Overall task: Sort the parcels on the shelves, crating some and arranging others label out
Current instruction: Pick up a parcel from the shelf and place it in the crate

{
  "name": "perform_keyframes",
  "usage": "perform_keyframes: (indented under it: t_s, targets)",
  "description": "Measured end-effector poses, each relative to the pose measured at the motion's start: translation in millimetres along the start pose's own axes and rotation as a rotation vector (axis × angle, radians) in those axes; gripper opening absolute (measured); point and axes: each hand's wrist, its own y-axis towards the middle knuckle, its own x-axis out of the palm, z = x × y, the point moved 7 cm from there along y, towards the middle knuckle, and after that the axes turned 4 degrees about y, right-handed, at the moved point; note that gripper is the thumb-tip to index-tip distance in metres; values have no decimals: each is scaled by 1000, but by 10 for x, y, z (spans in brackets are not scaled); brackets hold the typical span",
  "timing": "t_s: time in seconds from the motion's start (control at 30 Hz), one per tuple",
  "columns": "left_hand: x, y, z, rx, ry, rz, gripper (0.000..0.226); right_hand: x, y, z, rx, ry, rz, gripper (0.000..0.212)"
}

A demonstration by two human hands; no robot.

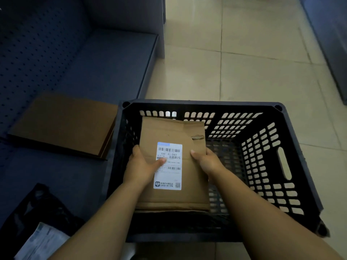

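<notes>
Flat cardboard parcel (170, 166) label up inside the black crate (293, 139) on the floor, left hand (142, 169) and right hand (206, 160) each with grip clamped on its sides, another cardboard parcel (63, 124) on the blue shelf (105, 72) beside the crate

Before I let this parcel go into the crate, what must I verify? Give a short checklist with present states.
1. Both the left hand and the right hand grip the cardboard parcel: ok.
2. Parcel lies inside the walls of the black crate: ok.
3. Space under it is free: cannot tell, hidden.
4. Parcel already rests on the bottom: cannot tell.
5. The label faces up: ok.
</notes>
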Motion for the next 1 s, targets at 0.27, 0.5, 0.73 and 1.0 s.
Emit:
perform_keyframes:
  t_s: [0.27, 0.5, 0.73, 1.0]
  targets:
    - [242, 260, -263, -138, 76, -57, 89, 123, 280, 315, 56, -142, -40, 50]
    - [367, 360, -492, -221, 90, -74, 83, 218, 388, 526, 89, -258, -143, 67]
    - [343, 381, -502, -226, 182, -15, 84, 236, 446, 561, 38, -313, -131, 77]
    - [302, 239, -331, -176, 516, 17, 83, 259, 423, 599, 76, -527, -57, 80]
